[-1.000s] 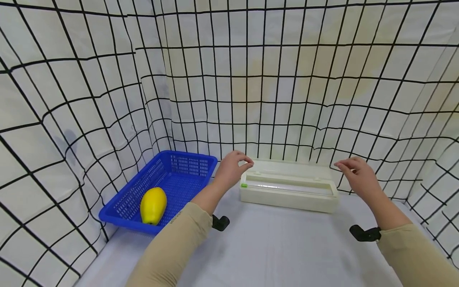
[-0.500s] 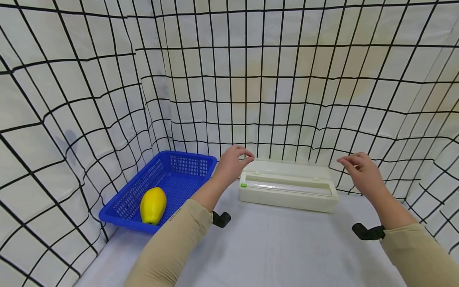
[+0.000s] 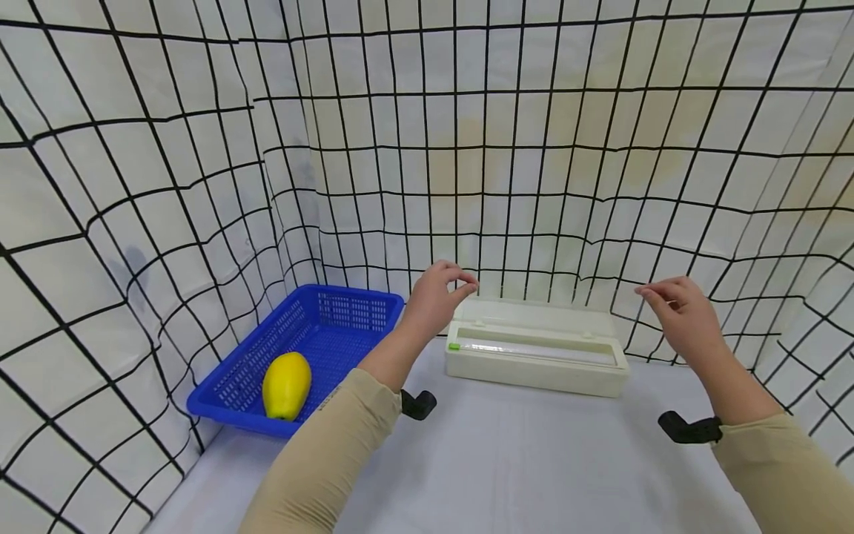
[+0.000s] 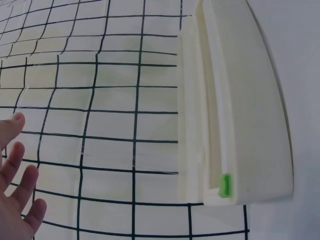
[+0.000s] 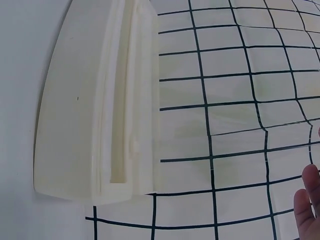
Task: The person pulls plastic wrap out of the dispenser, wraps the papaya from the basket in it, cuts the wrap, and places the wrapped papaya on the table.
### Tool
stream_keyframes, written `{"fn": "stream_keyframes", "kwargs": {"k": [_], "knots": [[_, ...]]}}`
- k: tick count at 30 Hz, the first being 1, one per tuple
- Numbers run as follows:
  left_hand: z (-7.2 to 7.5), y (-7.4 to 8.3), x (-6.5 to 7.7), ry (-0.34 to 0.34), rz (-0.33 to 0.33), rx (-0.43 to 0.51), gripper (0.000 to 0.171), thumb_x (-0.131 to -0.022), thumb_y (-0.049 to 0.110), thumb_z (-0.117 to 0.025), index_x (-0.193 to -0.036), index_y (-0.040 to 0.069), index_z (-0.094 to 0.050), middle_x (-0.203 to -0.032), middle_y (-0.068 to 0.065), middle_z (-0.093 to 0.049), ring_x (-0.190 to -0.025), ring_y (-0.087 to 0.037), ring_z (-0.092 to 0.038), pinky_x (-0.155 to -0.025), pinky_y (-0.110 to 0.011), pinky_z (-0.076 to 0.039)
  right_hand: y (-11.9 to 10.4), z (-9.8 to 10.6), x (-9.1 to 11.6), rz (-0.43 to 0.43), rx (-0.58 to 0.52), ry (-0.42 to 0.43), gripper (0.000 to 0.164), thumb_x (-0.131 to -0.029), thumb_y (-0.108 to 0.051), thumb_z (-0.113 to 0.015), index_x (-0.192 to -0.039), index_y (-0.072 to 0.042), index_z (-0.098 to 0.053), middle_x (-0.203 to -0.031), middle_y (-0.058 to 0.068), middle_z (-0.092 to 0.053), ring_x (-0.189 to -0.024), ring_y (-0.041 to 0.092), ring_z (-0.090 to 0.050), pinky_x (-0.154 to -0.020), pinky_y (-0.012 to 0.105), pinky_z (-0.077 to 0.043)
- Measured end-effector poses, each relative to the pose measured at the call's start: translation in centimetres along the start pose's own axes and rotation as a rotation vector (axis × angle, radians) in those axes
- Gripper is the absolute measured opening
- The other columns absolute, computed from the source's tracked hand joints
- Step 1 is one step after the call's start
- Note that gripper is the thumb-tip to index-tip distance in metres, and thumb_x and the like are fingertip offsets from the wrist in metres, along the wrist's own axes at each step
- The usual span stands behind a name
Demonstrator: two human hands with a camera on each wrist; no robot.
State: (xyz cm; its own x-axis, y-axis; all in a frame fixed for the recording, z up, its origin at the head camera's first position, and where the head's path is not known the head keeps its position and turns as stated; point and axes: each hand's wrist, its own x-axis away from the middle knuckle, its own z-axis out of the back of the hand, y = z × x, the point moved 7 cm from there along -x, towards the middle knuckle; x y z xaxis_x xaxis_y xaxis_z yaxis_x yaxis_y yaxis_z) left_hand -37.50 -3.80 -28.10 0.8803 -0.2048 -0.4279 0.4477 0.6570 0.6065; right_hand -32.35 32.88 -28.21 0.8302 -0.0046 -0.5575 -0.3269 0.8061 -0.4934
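A cream cling film dispenser (image 3: 537, 374) lies on the table with its lid (image 3: 537, 315) tipped back. Through its long slot shows the clear roll, and a green slider (image 3: 454, 346) sits at the slot's left end. My left hand (image 3: 434, 300), raised above the dispenser's left end, pinches a corner of the cling film (image 4: 155, 169) between thumb and fingertips. Off the right end, about level, my right hand (image 3: 687, 315) pinches the other side. The film is nearly invisible; only faint glints and streaks show it stretching up from the dispenser.
On the left a blue perforated basket (image 3: 347, 337) holds a yellow, papaya-like fruit (image 3: 287, 386). White cloth walls with black netting (image 3: 507, 167) enclose the back and sides. White cloth covers the table (image 3: 514, 460). Black camera mounts project from both wrists.
Both my hands have risen slightly, and the right one has drifted outward to the right. Their pinching stays the same, while dispenser, basket and fruit have stayed in place.
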Motion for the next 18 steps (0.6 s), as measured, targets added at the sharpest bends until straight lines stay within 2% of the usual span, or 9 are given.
{"fn": "stream_keyframes", "kwargs": {"k": [6,11,18], "knots": [[0.5,0.4,-0.2,0.021,-0.012,0.04,0.02,-0.097,0.036,-0.063,-0.107,0.022,-0.074,-0.125,0.003,-0.058,-0.121,-0.019,-0.053,-0.1,-0.041,-0.046,-0.5,0.8,-0.2,0.011,0.006,0.04,0.037,-0.106,-0.027,-0.048,-0.115,0.003,-0.068,-0.113,0.018,-0.055,-0.099,0.026,-0.047,-0.076,0.031,-0.037],[1.1,0.8,-0.2,0.033,-0.017,0.066,0.018,-0.097,0.034,-0.064,-0.104,0.022,-0.075,-0.123,0.003,-0.058,-0.12,-0.018,-0.052,-0.098,-0.041,-0.046,-0.8,1.2,-0.4,0.016,0.006,0.045,0.036,-0.106,-0.027,-0.048,-0.116,0.001,-0.068,-0.115,0.017,-0.054,-0.097,0.024,-0.046,-0.074,0.032,-0.037],[1.8,1.3,-0.3,0.038,-0.03,0.081,0.016,-0.097,0.033,-0.064,-0.103,0.021,-0.074,-0.121,0.003,-0.057,-0.12,-0.017,-0.051,-0.099,-0.041,-0.045,-1.1,2.0,-0.5,0.018,0.003,0.052,0.036,-0.106,-0.028,-0.048,-0.116,0.0,-0.068,-0.119,0.018,-0.052,-0.101,0.028,-0.047,-0.076,0.034,-0.037]]}}
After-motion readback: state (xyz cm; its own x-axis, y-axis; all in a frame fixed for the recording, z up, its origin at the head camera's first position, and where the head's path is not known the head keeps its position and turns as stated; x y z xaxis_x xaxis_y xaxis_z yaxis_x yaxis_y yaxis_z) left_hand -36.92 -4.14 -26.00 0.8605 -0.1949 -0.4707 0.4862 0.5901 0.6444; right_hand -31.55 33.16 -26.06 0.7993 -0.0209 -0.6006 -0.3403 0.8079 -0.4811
